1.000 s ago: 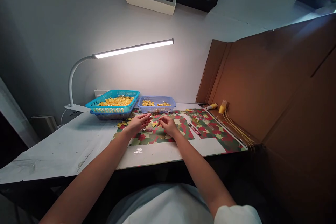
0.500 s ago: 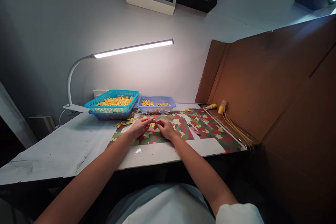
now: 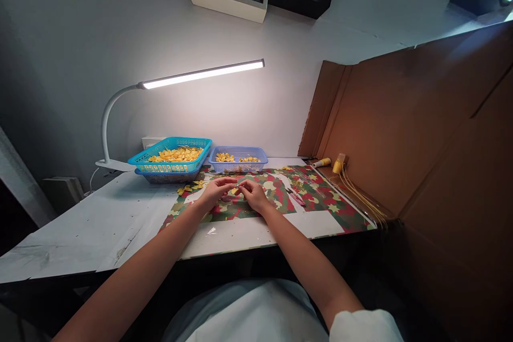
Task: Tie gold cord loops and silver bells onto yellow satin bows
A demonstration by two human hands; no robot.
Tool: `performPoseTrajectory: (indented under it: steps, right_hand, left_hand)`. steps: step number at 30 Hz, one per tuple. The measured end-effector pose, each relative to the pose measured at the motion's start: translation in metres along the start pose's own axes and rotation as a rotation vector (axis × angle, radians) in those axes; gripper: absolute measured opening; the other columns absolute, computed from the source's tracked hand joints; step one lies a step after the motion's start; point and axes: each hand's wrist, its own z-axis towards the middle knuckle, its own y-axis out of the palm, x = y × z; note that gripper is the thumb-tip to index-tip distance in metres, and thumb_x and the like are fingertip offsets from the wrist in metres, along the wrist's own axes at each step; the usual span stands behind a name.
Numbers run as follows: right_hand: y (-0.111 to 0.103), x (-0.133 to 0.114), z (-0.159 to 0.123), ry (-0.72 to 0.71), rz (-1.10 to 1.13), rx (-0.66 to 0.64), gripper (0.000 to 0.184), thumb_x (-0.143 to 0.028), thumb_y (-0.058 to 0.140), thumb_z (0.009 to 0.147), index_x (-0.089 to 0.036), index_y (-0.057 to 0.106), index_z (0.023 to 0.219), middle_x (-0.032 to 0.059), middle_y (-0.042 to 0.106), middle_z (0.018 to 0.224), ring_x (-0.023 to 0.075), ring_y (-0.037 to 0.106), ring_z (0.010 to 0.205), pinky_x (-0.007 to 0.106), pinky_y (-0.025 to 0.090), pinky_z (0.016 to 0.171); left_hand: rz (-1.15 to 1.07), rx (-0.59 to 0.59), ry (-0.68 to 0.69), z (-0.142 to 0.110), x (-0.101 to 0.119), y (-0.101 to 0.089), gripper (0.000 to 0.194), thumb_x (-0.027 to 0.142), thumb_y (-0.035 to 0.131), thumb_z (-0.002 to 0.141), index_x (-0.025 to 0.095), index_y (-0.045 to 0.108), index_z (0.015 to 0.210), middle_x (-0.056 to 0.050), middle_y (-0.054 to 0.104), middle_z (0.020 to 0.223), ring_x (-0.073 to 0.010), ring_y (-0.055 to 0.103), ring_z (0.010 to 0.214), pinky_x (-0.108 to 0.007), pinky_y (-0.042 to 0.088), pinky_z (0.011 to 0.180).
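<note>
Over the patterned sheet, my two hands meet fingertip to fingertip. My right hand (image 3: 253,194) is closed in a pinch on a small yellow ribbon bow (image 3: 234,191), partly hidden by the fingers. My left hand (image 3: 215,192) is also closed, its thumb and fingers pressed together beside the bow; whatever it pinches is too small to make out. Several loose yellow bows (image 3: 197,185) lie on the sheet just left of my left hand. Behind my hands stands a purple basket (image 3: 238,166) with two small heaps of yellow bows in it.
A turquoise basket (image 3: 136,161) full of yellow pieces is stacked on a blue one at the back left. Pink-handled pliers (image 3: 297,198) lie to the right. Yellow cords (image 3: 360,195) run beside the cardboard wall (image 3: 401,117). A lamp (image 3: 204,74) hangs overhead.
My hands were apart a second ago, the yellow bow in the right one. They have since come together, the left moving right, and the fingertips now meet at the bow.
</note>
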Motion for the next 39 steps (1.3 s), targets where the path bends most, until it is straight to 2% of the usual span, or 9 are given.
performPoseTrajectory:
  steps: [5,12,16,21,24,28,31,35,39]
  right_hand:
    - [-0.001,0.0,0.0,0.01,0.0,-0.003,0.016,-0.036,0.054,0.082,-0.021,0.059,0.08,0.0006,0.069,0.07,0.0153,0.063,0.064,0.026,0.044,0.059]
    - [-0.002,-0.001,-0.001,-0.002,-0.017,-0.02,0.015,-0.035,0.054,0.082,-0.021,0.06,0.08,0.0009,0.068,0.07,0.0155,0.061,0.062,0.027,0.045,0.061]
    - [-0.002,-0.001,-0.001,-0.013,-0.037,-0.034,0.013,-0.03,0.054,0.08,-0.02,0.062,0.079,0.0009,0.068,0.071,0.0156,0.062,0.065,0.028,0.046,0.065]
    - [-0.005,0.002,0.004,0.011,-0.067,0.074,0.015,-0.03,0.054,0.079,-0.022,0.066,0.079,0.0015,0.068,0.076,0.0156,0.059,0.068,0.028,0.045,0.064]
    - [-0.007,0.004,0.006,0.022,-0.092,0.122,0.017,-0.036,0.058,0.077,-0.022,0.068,0.079,0.0015,0.065,0.073,0.0148,0.054,0.063,0.027,0.042,0.059]
    - [-0.005,0.004,0.005,-0.021,-0.079,0.081,0.021,-0.041,0.063,0.073,-0.021,0.069,0.072,0.0019,0.065,0.07,0.0141,0.051,0.06,0.027,0.04,0.057]
    - [-0.004,0.0,0.005,0.0,-0.008,0.103,0.022,-0.042,0.064,0.071,-0.021,0.068,0.068,0.002,0.065,0.067,0.0142,0.051,0.058,0.027,0.04,0.056]
    - [-0.011,-0.01,0.006,0.01,0.135,0.211,0.019,-0.041,0.065,0.07,-0.022,0.068,0.068,0.0027,0.069,0.073,0.0167,0.058,0.068,0.029,0.045,0.064]
    - [-0.025,-0.022,0.007,0.041,0.358,0.336,0.018,-0.04,0.066,0.071,-0.022,0.067,0.071,0.0007,0.069,0.075,0.0132,0.057,0.066,0.027,0.045,0.066]
  left_hand:
    - [0.024,-0.055,-0.022,-0.004,0.003,0.004,0.039,0.042,0.082,0.048,0.015,0.07,0.073,0.004,0.056,0.055,-0.0067,0.045,0.045,-0.021,0.041,0.044]
    - [0.001,-0.098,-0.011,-0.006,0.004,0.004,0.042,0.045,0.084,0.047,0.015,0.068,0.071,0.005,0.055,0.055,-0.0052,0.043,0.042,-0.02,0.04,0.042]
    - [0.041,-0.104,0.02,-0.006,0.003,0.003,0.041,0.048,0.082,0.051,0.016,0.066,0.069,0.005,0.055,0.057,-0.0074,0.046,0.046,-0.022,0.04,0.044]
    - [0.202,0.03,0.236,0.0,0.0,-0.001,0.038,0.053,0.076,0.057,0.017,0.066,0.069,0.002,0.06,0.061,-0.0108,0.05,0.054,-0.022,0.039,0.048]
    - [0.268,0.039,0.347,0.005,-0.002,-0.002,0.035,0.052,0.073,0.062,0.018,0.067,0.07,0.0,0.062,0.065,-0.0122,0.051,0.059,-0.023,0.041,0.054]
    - [0.353,0.026,0.445,0.007,-0.004,-0.003,0.032,0.05,0.068,0.068,0.018,0.068,0.071,-0.002,0.064,0.074,-0.0142,0.054,0.065,-0.025,0.044,0.06]
    - [0.503,0.004,0.488,0.007,-0.005,-0.005,0.033,0.049,0.06,0.075,0.018,0.071,0.08,-0.006,0.066,0.084,-0.0173,0.057,0.071,-0.028,0.046,0.062]
    - [0.96,-0.021,0.553,0.005,-0.01,-0.006,0.029,0.034,0.059,0.076,0.019,0.073,0.096,-0.009,0.069,0.098,-0.0267,0.059,0.094,-0.038,0.046,0.083]
    - [1.285,-0.112,0.506,0.003,-0.016,-0.004,0.028,0.029,0.055,0.08,0.021,0.074,0.099,-0.009,0.071,0.106,-0.0305,0.057,0.102,-0.043,0.043,0.089]
